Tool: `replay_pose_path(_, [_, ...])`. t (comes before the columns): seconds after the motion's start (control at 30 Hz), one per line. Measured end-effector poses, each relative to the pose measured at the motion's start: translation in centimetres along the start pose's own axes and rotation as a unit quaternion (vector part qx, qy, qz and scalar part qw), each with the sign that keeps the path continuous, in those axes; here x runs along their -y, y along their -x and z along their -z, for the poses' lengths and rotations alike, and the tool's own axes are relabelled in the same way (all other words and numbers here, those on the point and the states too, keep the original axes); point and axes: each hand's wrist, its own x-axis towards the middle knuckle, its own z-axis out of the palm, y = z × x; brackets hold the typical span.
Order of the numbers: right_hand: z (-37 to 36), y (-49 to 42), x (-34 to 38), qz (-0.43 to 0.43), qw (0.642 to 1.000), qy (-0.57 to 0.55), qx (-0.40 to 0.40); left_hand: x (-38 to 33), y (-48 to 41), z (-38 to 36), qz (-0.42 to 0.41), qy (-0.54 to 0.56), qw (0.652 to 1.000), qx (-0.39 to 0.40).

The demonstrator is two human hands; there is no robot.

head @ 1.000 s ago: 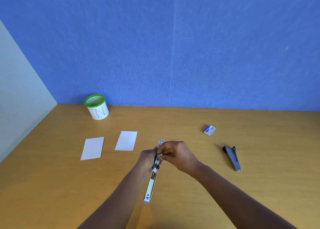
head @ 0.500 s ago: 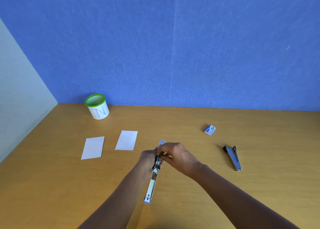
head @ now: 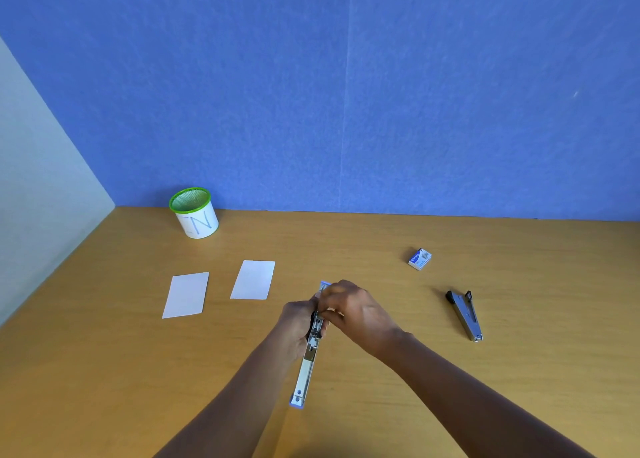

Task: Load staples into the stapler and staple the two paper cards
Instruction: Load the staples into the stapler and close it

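Far left, back corner of the tan wooden bench point(head: 104, 371): white mesh cup with a green rim point(head: 194, 213), upright, close to the blue wall point(head: 346, 94). Nearer me, a white rectangular paper card point(head: 186, 295) lies flat, and a second white paper card point(head: 252, 280) lies flat just to its right. The two are apart with a strip of bench between them, not overlapped. Centre: my left hand point(head: 299, 319) is curled round the hinge area of the silver metal stapler with blue end caps point(head: 306, 367). The stapler is swung open into one long line, the near end pointing toward me and the far blue tip poking out beyond my fingers. It is held by both hands; can't tell if it touches the bench. My right hand point(head: 356, 314) comes in from the right, fingers bent over the far half of the stapler and pinching at it right against my left hand. Can't tell if a strip of staples is under those fingers, they hide that part. Right of the hands and further back, the small blue and white staple box point(head: 419, 259) sits on the bench, well apart from them. Furthest right, a black and silver stapler point(head: 465, 314) lies flat on the bench, untouched.
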Motion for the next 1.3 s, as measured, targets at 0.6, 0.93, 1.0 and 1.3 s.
replay_pose_path(0.6, [-0.2,0.7,0.7,-0.056,0.998,-0.006,-0.025,0.3,-0.6,-0.1,0.006,0.021,1.0,0.002])
replay_pose_path(0.93, [-0.5,0.8,0.5,-0.055,0.997,-0.025,-0.037,0.5,-0.8,-0.3,0.019,0.035,0.999,0.008])
replay_pose_path(1.0, [-0.6,0.8,0.4,-0.055,0.997,-0.025,-0.043,0.5,-0.8,-0.2,0.021,0.04,0.999,0.01])
replay_pose_path(1.3, [-0.8,1.0,0.1,-0.043,0.997,-0.037,-0.05,0.8,-1.1,-0.2,0.023,0.032,0.999,0.018])
